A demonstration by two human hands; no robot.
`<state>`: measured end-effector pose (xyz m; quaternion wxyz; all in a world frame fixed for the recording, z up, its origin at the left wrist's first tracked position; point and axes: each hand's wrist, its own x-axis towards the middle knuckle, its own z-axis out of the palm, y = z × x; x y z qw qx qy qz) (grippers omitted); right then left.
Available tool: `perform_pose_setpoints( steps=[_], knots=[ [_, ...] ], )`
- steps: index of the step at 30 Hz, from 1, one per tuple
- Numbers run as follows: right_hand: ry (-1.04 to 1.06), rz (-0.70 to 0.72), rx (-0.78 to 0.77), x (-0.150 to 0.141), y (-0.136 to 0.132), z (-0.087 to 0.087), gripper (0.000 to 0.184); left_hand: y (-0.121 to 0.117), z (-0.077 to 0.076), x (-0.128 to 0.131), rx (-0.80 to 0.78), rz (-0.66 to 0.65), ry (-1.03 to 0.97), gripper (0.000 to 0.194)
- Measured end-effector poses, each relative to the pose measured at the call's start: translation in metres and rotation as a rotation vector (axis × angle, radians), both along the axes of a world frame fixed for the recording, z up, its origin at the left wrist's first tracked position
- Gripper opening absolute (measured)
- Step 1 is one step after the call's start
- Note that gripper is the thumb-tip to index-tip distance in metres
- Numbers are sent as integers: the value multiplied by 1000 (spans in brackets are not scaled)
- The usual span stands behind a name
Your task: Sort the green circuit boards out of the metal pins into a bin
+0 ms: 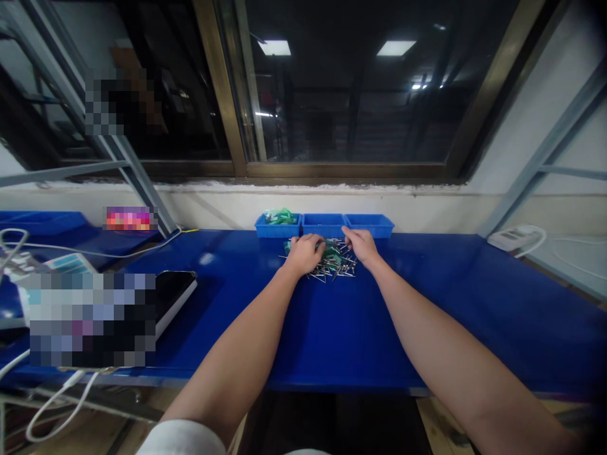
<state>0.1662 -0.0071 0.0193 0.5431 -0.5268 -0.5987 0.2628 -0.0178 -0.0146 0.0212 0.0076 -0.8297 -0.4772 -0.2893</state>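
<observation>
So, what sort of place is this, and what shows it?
Likely a small-parts workshop: a blue tabletop, a row of blue bins at the back, and a pile of thin metal pieces.

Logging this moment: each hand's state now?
Left hand: curled over thin silvery metal rods; grip can't be told.
Right hand: partly closed near them; grip can't be told.

Bare L arm (246, 344) w/ short wht sleeve (183, 438)

shiny metal rods (337, 268), smooth glossy tabletop (332, 335)
</observation>
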Motion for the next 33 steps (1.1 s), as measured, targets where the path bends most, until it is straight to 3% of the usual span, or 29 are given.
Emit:
perform_pose_setpoints(
  steps=[2,8,12,16,18,24,33],
  knots=[
    [5,-14,4,0,3,2,53,2,-1,0,-1,4,4,24],
    [54,198,-19,-4,10,5,54,0,-1,0,2,11,8,25],
    [-72,74,13,0,11,-2,46,-1,1,0,-16,35,13,25],
    [-415,-117,-9,2,11,-8,20,1,-1,-1,-2,27,11,24],
    [-550,-168,-61,1,9,-9,16,2,-3,-1,8,26,9,24],
    [-731,-186,-77,-3,7,-11,13,5,-5,-1,16,18,6,23],
    [-722,-140,-36,-2,9,-17,13,2,-3,-1,-11,26,24,24]
  ],
)
